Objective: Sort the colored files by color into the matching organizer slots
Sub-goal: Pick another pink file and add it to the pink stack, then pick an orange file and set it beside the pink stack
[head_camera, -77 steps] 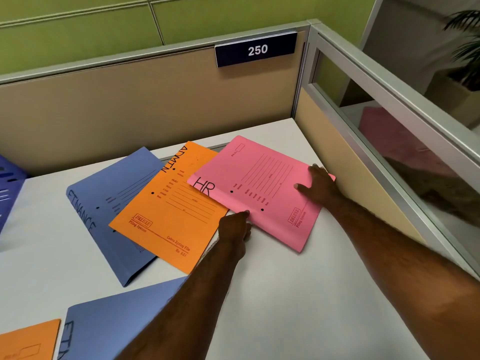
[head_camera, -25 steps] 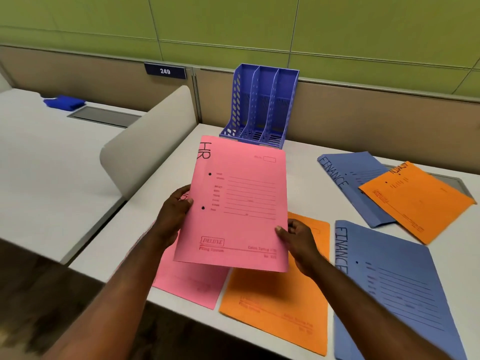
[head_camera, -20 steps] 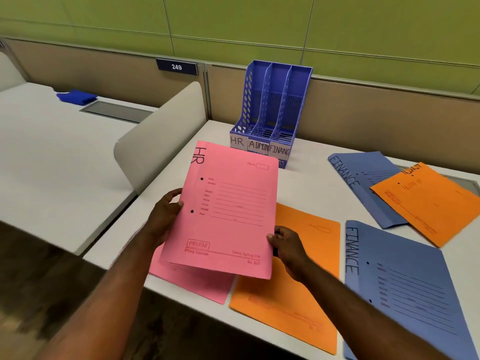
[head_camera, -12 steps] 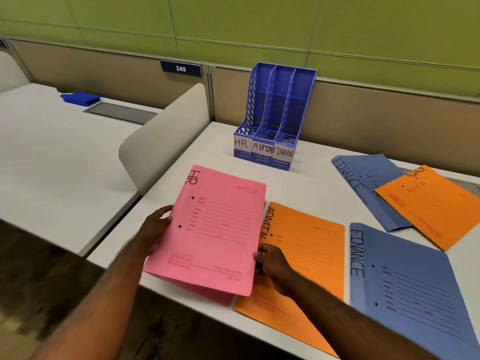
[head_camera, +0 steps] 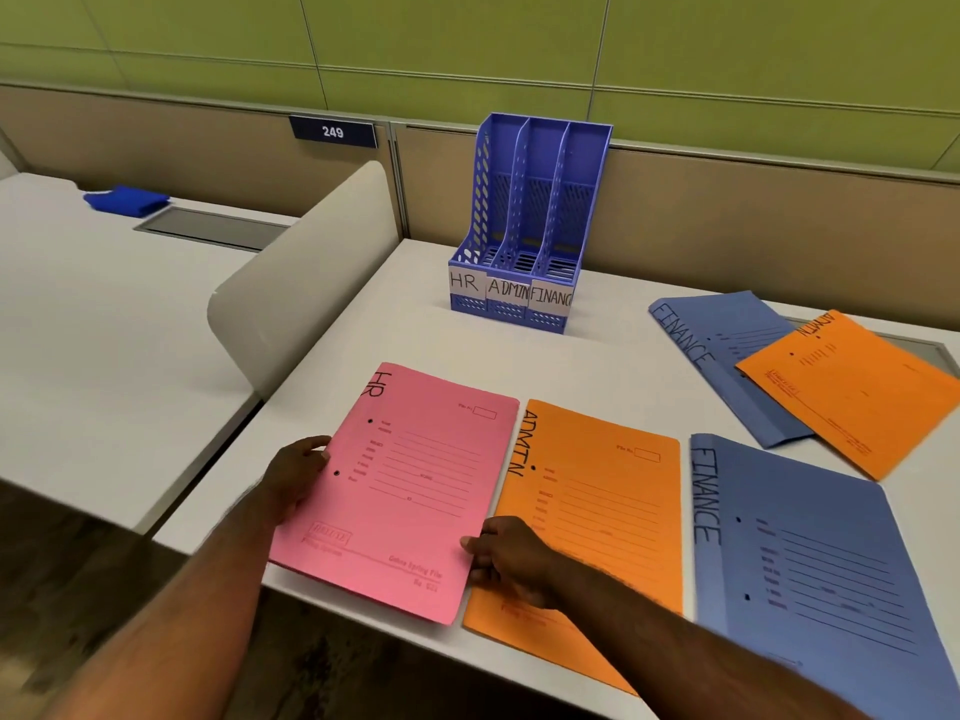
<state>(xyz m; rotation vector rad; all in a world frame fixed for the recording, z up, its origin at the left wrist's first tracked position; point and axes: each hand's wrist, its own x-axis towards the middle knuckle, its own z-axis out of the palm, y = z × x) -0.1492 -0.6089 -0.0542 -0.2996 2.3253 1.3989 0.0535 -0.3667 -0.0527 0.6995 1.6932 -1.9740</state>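
A pink file (head_camera: 410, 485) marked HR lies flat at the desk's near left edge, covering another pink file below it. My left hand (head_camera: 296, 470) grips its left edge and my right hand (head_camera: 506, 556) grips its lower right corner. Beside it lie an orange ADMIN file (head_camera: 597, 511) and a blue FINANCE file (head_camera: 810, 569). Further right, a second blue file (head_camera: 727, 350) sits under a second orange file (head_camera: 852, 387). The blue three-slot organizer (head_camera: 524, 226), labelled HR, ADMIN, FINANCE, stands empty at the back.
A white curved divider (head_camera: 301, 283) separates this white desk (head_camera: 597, 324) from the neighbouring desk on the left, where a blue cloth (head_camera: 127, 200) lies. A beige partition with a 249 sign (head_camera: 332, 131) runs behind.
I carried the pink HR file from the right corner to the near left and lowered it flat onto the other pink file. Both hands have kept hold of it.
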